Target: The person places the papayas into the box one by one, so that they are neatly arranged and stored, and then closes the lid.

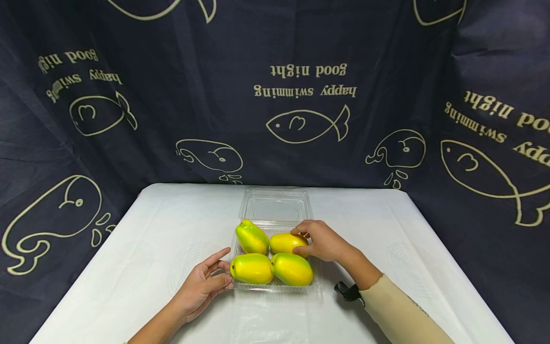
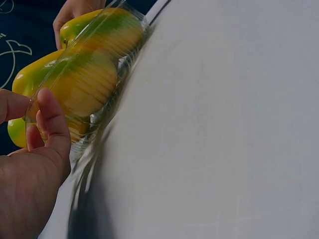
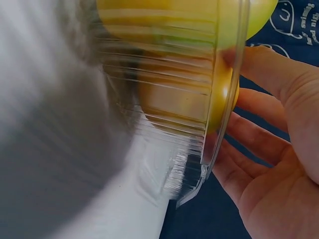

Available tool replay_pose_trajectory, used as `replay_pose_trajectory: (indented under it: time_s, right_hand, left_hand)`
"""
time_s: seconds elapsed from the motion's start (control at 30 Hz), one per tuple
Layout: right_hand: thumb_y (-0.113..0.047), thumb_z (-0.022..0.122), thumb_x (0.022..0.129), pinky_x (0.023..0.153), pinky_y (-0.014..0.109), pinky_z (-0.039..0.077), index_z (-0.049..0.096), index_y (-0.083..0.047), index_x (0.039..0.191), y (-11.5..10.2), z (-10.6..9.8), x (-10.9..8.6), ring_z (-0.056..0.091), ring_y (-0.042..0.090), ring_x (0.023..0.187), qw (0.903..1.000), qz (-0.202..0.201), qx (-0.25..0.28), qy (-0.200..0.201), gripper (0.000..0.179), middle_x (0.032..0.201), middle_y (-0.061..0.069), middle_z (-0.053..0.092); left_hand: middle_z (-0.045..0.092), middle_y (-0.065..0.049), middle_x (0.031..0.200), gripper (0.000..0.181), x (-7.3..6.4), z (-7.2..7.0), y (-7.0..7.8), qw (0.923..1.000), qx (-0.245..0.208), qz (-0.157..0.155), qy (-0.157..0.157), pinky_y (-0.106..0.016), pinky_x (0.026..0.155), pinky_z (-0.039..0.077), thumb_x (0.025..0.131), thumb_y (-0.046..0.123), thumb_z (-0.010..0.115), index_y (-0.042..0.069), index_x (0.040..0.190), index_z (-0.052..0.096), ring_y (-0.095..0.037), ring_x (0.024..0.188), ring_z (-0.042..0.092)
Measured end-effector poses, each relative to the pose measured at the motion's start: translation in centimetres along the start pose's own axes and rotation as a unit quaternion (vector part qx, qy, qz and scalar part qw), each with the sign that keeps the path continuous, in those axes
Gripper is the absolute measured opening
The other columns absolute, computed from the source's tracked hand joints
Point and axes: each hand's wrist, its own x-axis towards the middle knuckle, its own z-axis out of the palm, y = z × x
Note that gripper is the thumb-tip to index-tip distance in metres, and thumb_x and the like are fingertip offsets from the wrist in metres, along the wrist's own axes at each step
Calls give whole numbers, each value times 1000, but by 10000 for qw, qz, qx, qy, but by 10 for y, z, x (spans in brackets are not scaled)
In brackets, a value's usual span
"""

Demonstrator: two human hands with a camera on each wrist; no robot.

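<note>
Several glossy yellow-green papayas sit in a clear plastic clamshell container (image 1: 318, 282), two in front and two behind. My left hand (image 1: 202, 284) is at the container's left side; in the left wrist view its thumb and a finger pinch the rim beside a papaya (image 2: 70, 89). My right hand (image 1: 324, 242) holds the back right papaya (image 1: 282, 242), thumb in front and fingers over the far side. Through the container's ribbed wall, the right wrist view shows that papaya (image 3: 174, 92) low inside. The back left papaya (image 1: 251, 237) leans with its tip up.
The container's clear lid (image 1: 277, 208) lies folded back on the white-covered table (image 1: 172, 229), toward its far edge. A dark curtain (image 1: 309, 157) with fish and whale drawings stands behind and at both sides. A black strap (image 1: 348, 290) is at the right wrist.
</note>
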Motion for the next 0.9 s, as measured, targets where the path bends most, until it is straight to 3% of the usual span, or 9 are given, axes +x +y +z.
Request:
replay_pose_trajectory:
  time_s: [0.47, 0.63, 0.9]
  right_hand:
    - [-9, 81, 87, 87, 41, 63, 74, -2, 118, 0, -4, -2, 70, 23, 96, 9996, -110, 49, 253, 32, 110, 8, 73]
    - [-15, 84, 85, 87, 39, 62, 74, -4, 116, 0, -3, -2, 69, 21, 96, 9998, -175, -42, 101, 34, 111, 7, 73]
    - [-19, 87, 83, 88, 41, 62, 71, -4, 123, 2, 0, -5, 71, 21, 99, 9999, 78, 38, 125, 45, 117, 7, 73]
  left_hand:
    - [50, 1, 114, 84, -1, -1, 0, 10000, 34, -49, 31, -25, 88, 60, 97, -1, 64, 4, 164, 13, -9, 92, 62]
    - [51, 2, 113, 83, -1, -1, 1, 10000, 36, -42, 52, -25, 88, 60, 97, -1, 63, 4, 164, 13, -8, 92, 62]
    - [51, 2, 113, 84, 0, -1, 0, 10000, 22, -57, 22, -25, 88, 60, 98, 0, 64, 4, 164, 12, -9, 92, 62]
